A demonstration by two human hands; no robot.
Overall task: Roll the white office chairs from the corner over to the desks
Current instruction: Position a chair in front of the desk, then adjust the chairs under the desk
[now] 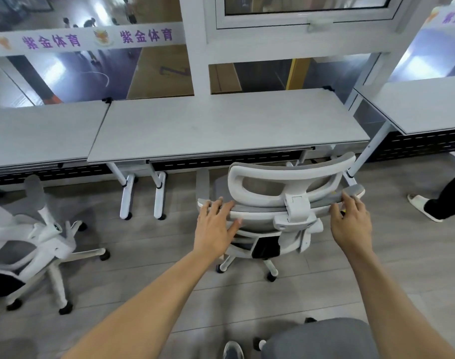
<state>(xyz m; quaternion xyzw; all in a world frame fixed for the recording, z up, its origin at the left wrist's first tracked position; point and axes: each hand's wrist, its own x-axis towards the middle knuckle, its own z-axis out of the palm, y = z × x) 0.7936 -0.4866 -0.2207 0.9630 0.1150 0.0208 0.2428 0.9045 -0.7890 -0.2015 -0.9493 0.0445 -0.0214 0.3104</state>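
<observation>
A white office chair (296,203) with grey mesh stands right in front of me, facing the middle desk (221,130). Its seat is at the desk's front edge and its headrest rises toward me. My left hand (216,226) lies flat on the left end of the backrest's top edge, fingers spread. My right hand (350,224) rests on the right end of that edge, fingers curled over it. A second white chair (39,237) stands at the far left, partly cut off by the frame, in front of the left desk (39,136).
Three grey desks on white wheeled legs line a glass wall; the right desk (428,107) is angled. Another person's leg and white slipper (423,207) are at the right. A grey seat (319,340) sits by my shoe (233,349) at the bottom. Floor is grey wood planks.
</observation>
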